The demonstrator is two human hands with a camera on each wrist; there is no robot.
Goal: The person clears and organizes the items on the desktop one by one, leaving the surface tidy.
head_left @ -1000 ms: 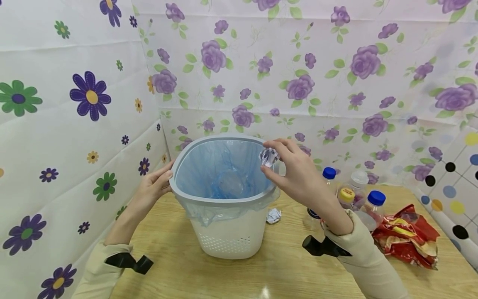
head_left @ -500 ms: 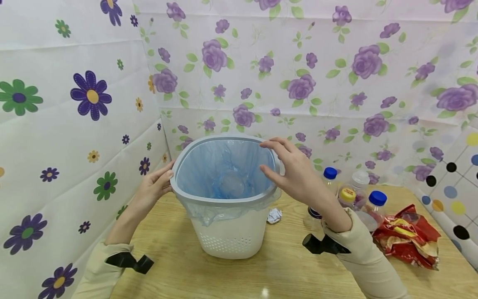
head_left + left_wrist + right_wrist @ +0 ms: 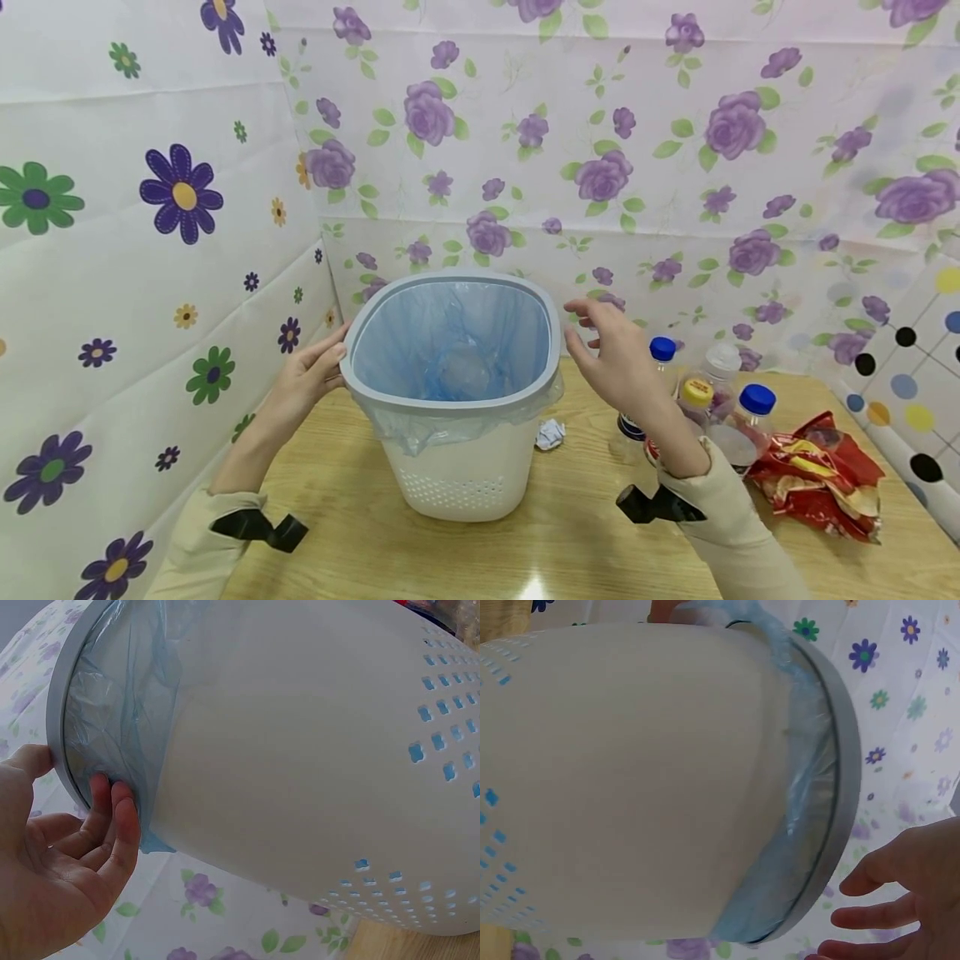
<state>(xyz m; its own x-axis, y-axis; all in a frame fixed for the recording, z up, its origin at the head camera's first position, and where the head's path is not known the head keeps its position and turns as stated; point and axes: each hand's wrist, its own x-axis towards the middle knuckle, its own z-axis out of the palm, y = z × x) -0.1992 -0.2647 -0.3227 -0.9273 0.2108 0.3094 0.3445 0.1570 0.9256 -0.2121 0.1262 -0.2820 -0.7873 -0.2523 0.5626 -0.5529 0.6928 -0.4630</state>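
A white trash can (image 3: 457,475) with a grey rim and a blue plastic liner (image 3: 405,333) stands upright on the table. The liner's edge hangs out below the rim. At the can's left side my left hand (image 3: 303,375) grips the rim, thumb on top and fingers curled beneath it against the liner, as the left wrist view shows. My right hand (image 3: 618,358) hovers just off the right side of the rim (image 3: 847,765), fingers loosely bent and holding nothing. A crumpled paper ball (image 3: 551,433) lies on the table right of the can.
Several clear plastic bottles and jars stand at the right, among them a blue-capped jar (image 3: 753,417) and a yellow-lidded one (image 3: 696,396), partly behind the right forearm. A torn red snack bag (image 3: 817,479) lies beside them. Flowered sheets (image 3: 525,167) hang behind and left.
My right hand has let go of a crumpled paper ball over the can's right rim, then drawn back to the right. My left hand has stayed on the rim.
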